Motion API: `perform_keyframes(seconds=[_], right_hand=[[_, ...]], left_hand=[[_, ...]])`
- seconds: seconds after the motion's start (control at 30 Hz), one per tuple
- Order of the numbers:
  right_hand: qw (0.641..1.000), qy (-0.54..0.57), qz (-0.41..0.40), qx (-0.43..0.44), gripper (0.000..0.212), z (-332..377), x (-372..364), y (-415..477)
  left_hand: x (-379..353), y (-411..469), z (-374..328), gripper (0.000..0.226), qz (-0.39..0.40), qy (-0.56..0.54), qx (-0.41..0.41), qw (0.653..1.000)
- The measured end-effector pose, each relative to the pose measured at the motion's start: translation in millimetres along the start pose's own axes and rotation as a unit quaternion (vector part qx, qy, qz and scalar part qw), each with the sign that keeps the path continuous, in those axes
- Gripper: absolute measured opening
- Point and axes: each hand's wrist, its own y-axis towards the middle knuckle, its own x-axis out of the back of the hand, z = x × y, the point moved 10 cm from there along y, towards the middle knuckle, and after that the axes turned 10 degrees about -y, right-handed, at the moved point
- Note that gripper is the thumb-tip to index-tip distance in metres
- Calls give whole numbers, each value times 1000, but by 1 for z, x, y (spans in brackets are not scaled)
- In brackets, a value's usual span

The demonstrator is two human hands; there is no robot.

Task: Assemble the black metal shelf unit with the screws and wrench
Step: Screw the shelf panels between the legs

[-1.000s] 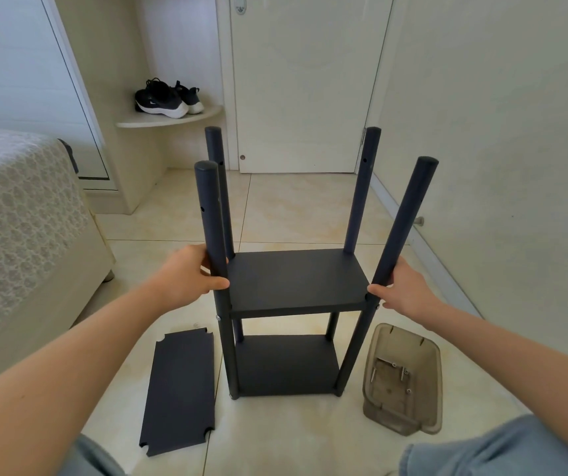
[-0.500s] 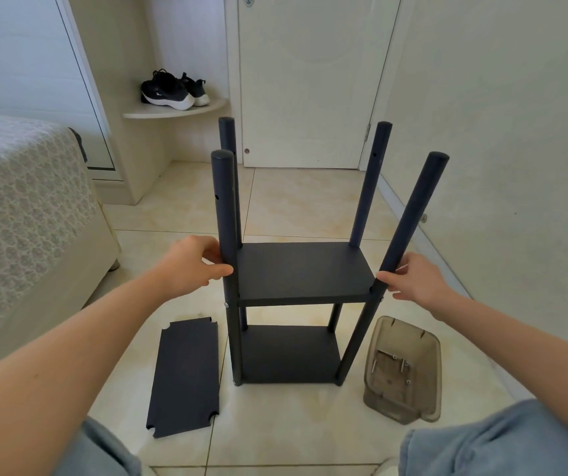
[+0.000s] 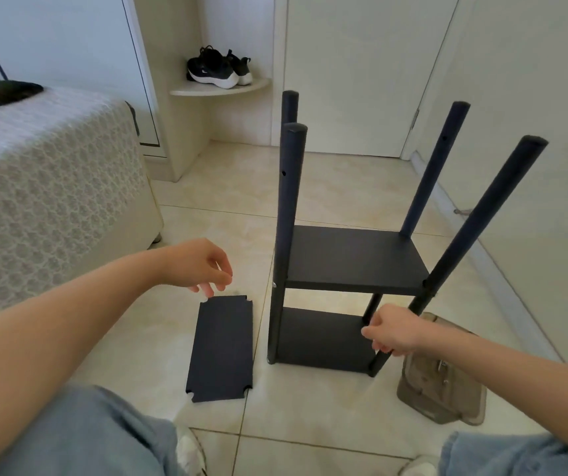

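The black shelf unit stands on the tiled floor with two shelves fixed between its poles, whose tops rise bare. A loose black shelf panel lies flat on the floor to its left. My left hand hovers just over the panel's far edge, fingers loosely curled downward and holding nothing. My right hand is low on the front right pole, fingers curled round it between the two shelves. A clear brown plastic tray with screws lies to the right of the unit.
A bed with a patterned cover fills the left side. A corner ledge with black shoes and a closed door lie behind the unit. A wall runs close along the right. My knees are at the bottom edge.
My left hand let go of the front left pole and dropped toward the loose panel. My right hand slid down the front right pole. The view shifted left.
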Motion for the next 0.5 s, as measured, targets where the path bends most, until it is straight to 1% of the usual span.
perform_keyframes(seconds=[0.1,0.23,0.4,0.5], right_hand=[[999,-31,31,21,27,31,-31,13],[994,-67,69,56,27,78,-77,31],[988,-82,102,82,23,121,-133,60],[988,-63,113,87,14,139,-165,83]], left_hand=[[18,-1,39,8,-19,-19,18,999],[23,-1,112,7,-53,-67,61,994],[-15,7,199,9,-96,-170,129,972],[-47,15,239,8,-131,-226,163,951]])
